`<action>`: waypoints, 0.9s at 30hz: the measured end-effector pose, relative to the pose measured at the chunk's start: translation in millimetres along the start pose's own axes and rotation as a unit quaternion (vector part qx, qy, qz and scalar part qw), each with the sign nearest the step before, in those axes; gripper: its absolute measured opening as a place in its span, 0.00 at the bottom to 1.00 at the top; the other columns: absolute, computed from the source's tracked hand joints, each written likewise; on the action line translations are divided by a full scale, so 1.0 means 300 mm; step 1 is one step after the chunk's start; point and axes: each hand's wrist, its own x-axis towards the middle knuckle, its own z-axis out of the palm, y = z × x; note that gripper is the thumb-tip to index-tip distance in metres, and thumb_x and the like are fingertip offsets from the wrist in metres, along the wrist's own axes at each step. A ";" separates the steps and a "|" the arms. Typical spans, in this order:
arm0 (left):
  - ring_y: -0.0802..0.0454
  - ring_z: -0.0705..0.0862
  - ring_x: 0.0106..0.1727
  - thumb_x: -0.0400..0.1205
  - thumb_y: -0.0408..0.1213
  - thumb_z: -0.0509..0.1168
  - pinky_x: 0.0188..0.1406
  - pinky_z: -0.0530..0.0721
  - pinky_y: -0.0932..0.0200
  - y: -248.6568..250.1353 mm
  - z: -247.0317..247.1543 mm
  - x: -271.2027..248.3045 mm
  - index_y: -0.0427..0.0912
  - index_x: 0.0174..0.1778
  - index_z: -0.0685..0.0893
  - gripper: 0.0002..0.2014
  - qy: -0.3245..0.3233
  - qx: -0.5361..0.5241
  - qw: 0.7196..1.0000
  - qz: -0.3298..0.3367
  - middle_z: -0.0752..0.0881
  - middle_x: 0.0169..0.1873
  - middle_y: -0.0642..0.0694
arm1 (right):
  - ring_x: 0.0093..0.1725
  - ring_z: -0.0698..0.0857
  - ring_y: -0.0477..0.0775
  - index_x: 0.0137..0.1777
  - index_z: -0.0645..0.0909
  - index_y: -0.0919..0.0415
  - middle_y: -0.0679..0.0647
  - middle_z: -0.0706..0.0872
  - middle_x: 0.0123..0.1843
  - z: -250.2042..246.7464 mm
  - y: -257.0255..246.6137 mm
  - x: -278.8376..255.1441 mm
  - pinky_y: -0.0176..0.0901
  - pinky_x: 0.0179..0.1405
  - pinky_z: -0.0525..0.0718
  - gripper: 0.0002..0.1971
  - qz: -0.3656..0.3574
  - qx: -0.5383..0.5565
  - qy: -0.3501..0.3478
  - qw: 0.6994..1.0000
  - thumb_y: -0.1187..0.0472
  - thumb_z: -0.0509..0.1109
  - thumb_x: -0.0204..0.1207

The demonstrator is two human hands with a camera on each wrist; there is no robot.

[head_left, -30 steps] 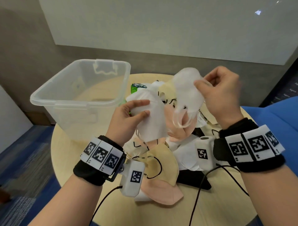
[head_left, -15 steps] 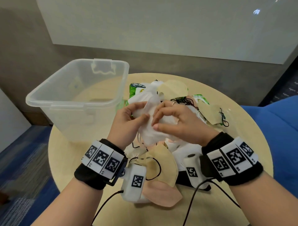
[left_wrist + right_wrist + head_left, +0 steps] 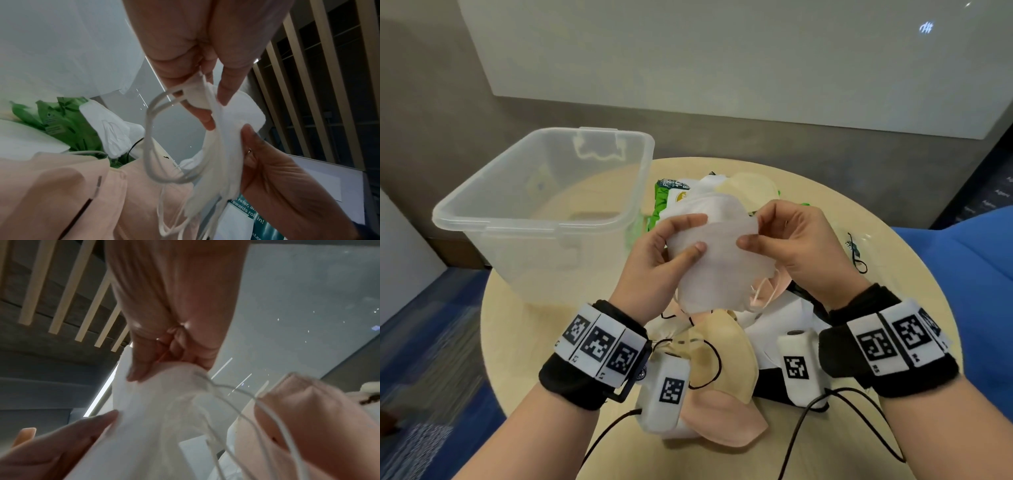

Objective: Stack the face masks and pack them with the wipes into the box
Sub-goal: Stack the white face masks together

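Both hands hold a small stack of white face masks [image 3: 719, 260] above the pile at the table's middle. My left hand [image 3: 671, 253] pinches its left edge, thumb on top. My right hand [image 3: 774, 240] pinches the right edge. In the left wrist view the white masks [image 3: 222, 146] hang with their ear loops dangling; in the right wrist view the same white masks [image 3: 156, 418] fill the middle. Beige and pink masks [image 3: 726, 387] lie loose below the hands. A green wipes pack [image 3: 671, 195] lies behind the hands. The clear plastic box [image 3: 544, 219] stands to the left, with nothing visible inside.
The round wooden table [image 3: 517, 342] carries the box and the mask pile. A black flat item [image 3: 770, 383] lies under the masks near my right wrist. A beige mask with black loops [image 3: 856, 250] sits at the right rim. Blue seating [image 3: 969, 274] stands at the right.
My right hand brought a white mask down from up high onto the one in my left hand. Both hands now grip the joined masks at their edges.
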 end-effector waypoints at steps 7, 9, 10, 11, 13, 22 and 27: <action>0.58 0.87 0.47 0.72 0.37 0.71 0.44 0.86 0.61 -0.010 0.020 -0.012 0.51 0.53 0.83 0.14 -0.033 0.012 0.999 0.010 0.89 0.44 0.56 | 0.33 0.82 0.48 0.39 0.78 0.59 0.54 0.84 0.32 0.001 -0.037 0.013 0.36 0.38 0.82 0.15 0.011 -0.057 -0.071 0.996 0.78 0.76 0.63; 0.56 0.86 0.49 0.71 0.39 0.72 0.48 0.86 0.58 -0.018 0.023 -0.015 0.53 0.53 0.83 0.15 -0.028 0.036 0.999 0.025 0.89 0.46 0.58 | 0.32 0.81 0.47 0.42 0.78 0.56 0.55 0.84 0.30 0.012 -0.031 0.027 0.36 0.37 0.80 0.16 0.016 -0.102 -0.045 0.994 0.74 0.78 0.63; 0.56 0.86 0.50 0.71 0.39 0.72 0.49 0.86 0.58 -0.022 0.024 -0.016 0.53 0.53 0.83 0.15 -0.022 0.043 0.998 0.031 0.89 0.46 0.58 | 0.30 0.80 0.45 0.42 0.78 0.55 0.53 0.83 0.29 0.017 -0.027 0.030 0.34 0.36 0.78 0.16 0.017 -0.114 -0.026 0.993 0.73 0.79 0.63; 0.55 0.85 0.50 0.72 0.38 0.70 0.50 0.86 0.57 -0.025 0.023 -0.017 0.53 0.54 0.83 0.15 -0.016 0.044 0.998 0.035 0.88 0.47 0.57 | 0.29 0.78 0.44 0.42 0.78 0.55 0.52 0.82 0.28 0.021 -0.024 0.032 0.32 0.35 0.77 0.16 0.016 -0.119 -0.011 0.993 0.71 0.80 0.63; 0.56 0.85 0.52 0.73 0.36 0.69 0.51 0.85 0.57 -0.030 0.023 -0.019 0.52 0.55 0.83 0.15 -0.011 0.042 0.998 0.044 0.88 0.48 0.57 | 0.30 0.77 0.45 0.40 0.81 0.55 0.53 0.80 0.28 0.028 -0.017 0.029 0.35 0.34 0.77 0.13 0.011 -0.125 0.003 0.992 0.69 0.81 0.63; 0.68 0.81 0.58 0.75 0.39 0.64 0.52 0.79 0.72 -0.024 0.017 -0.024 0.53 0.59 0.79 0.16 0.034 0.009 0.997 0.067 0.83 0.58 0.56 | 0.32 0.76 0.40 0.31 0.77 0.54 0.47 0.79 0.31 0.033 -0.004 -0.004 0.33 0.37 0.74 0.14 -0.045 -0.116 0.058 0.991 0.67 0.80 0.64; 0.65 0.85 0.48 0.78 0.42 0.59 0.44 0.81 0.71 -0.027 0.014 -0.032 0.48 0.56 0.80 0.12 0.008 -0.015 0.998 0.056 0.89 0.45 0.60 | 0.43 0.85 0.53 0.50 0.78 0.64 0.57 0.88 0.40 0.017 -0.024 -0.006 0.48 0.48 0.85 0.07 0.004 0.097 0.088 0.991 0.70 0.69 0.74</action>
